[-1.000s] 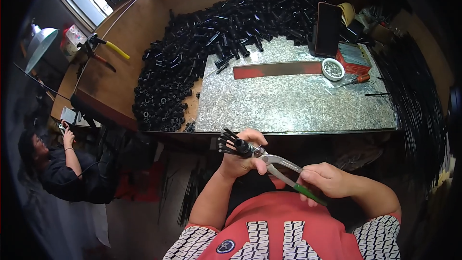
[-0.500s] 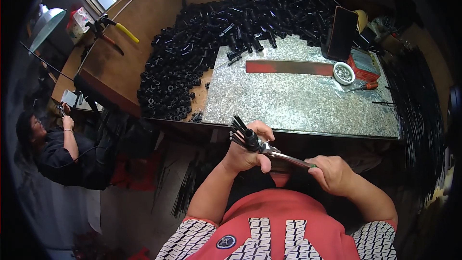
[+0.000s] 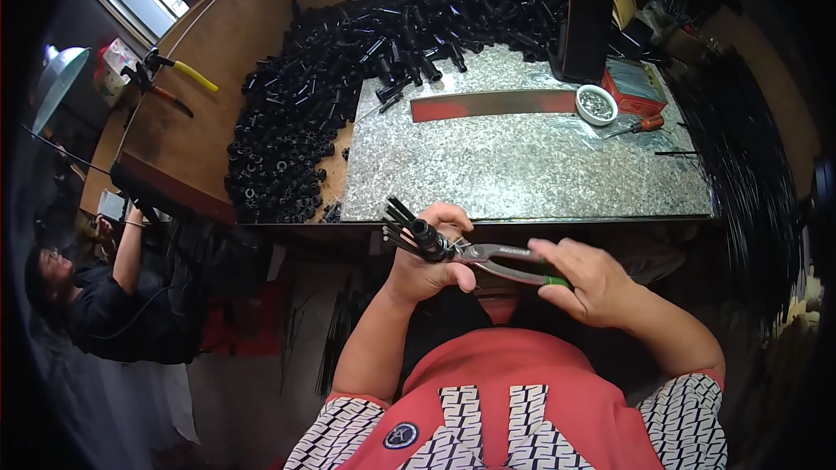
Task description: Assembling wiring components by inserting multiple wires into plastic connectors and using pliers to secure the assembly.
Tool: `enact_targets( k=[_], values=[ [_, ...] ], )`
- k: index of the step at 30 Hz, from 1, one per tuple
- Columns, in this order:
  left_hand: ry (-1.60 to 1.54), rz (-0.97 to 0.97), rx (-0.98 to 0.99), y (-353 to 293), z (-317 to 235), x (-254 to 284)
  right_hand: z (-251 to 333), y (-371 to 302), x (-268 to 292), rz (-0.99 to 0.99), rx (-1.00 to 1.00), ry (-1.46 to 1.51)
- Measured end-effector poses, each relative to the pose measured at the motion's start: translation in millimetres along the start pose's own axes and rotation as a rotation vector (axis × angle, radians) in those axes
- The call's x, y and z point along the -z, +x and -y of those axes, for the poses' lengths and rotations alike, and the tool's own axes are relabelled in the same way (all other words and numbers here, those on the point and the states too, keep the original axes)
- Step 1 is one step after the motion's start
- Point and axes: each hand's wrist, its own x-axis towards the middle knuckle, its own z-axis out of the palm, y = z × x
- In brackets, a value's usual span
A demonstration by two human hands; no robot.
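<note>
My left hand (image 3: 409, 277) is closed around a black tubular fitting (image 3: 424, 235) with several thin black rods (image 3: 399, 213) fanning out from its left side. Its thumb and index finger stand apart on the right of the fitting. The jaws of a pair of pliers (image 3: 476, 252) are at the fitting's right end, by a thin wire. My right hand (image 3: 592, 283) holds the pliers by the handles, which are spread apart; a green grip shows at the lower one. Both hands are in front of the table's near edge. What the jaws bite on is too small to tell.
Behind my hands lies a speckled stone slab (image 3: 488, 174) with a flat metal bar (image 3: 488, 104), a white bowl (image 3: 597, 120), a red box (image 3: 634, 97) and a red-handled tool (image 3: 646, 124). Black parts (image 3: 374, 43) pile behind; black rods (image 3: 740, 183) hang right. A person (image 3: 113, 287) sits left.
The pliers' handles have spread from pressed together to apart, and my right hand's fingers have loosened. In the picture, the table and my left hand have shifted slightly left and up.
</note>
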Motion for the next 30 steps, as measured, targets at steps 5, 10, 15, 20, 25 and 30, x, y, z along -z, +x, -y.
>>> enact_targets(
  k=[5, 10, 15, 20, 25, 30],
  values=[
    [0.101, 0.157, -0.133, -3, 15, 12, 10, 14, 38, 0.789, -0.596, 0.692],
    [0.169, 0.005, -0.104, -2, 16, -3, -2, 4, 21, 0.199, -0.012, 0.237],
    [0.318, -0.166, -0.266, -9, 27, -3, 15, 21, 16, 0.321, -0.347, 0.092],
    [0.147, -0.213, -0.184, -12, 23, -8, 9, 16, 2, 0.218, -0.332, 0.099],
    [0.045, -0.184, -0.144, -10, 9, -12, 5, 9, 2, 0.082, -0.214, -0.059],
    [0.103, -0.048, -0.115, -12, 14, -2, 11, 3, 19, -0.038, -0.063, -0.453]
  ],
)
